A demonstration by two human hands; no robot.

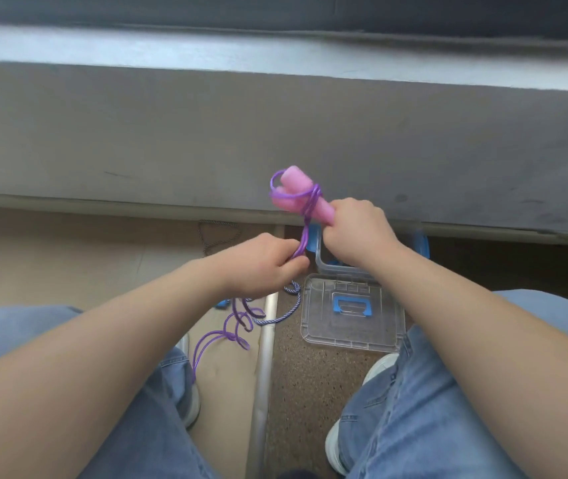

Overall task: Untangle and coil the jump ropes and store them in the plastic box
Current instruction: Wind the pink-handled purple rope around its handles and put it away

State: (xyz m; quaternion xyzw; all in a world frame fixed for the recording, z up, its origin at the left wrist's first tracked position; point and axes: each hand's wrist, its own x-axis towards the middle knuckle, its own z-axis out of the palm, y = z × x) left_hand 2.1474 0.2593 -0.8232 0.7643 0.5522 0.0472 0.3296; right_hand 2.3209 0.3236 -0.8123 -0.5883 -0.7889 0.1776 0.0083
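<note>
I'd call this roughly mid-task. The right hand (358, 229) is curled around the two pink handles (296, 195), held together as a bundle, and the purple rope (305, 229) already has a few turns wound round them. The left hand (265, 264) grips that same rope just below, so it runs taut between the two hands. Lots of slack hangs down into curly loops on the floor (310, 375), so the coiling isn't finished. The plastic box (327, 267) sits open on the floor under the right hand, with its clear lid (320, 323) lying flat just in front. I can't tell what's inside. A blue-and-white braided rope (286, 316) and a dark rope (218, 233) further off lie loose, not coiled yet.
</note>
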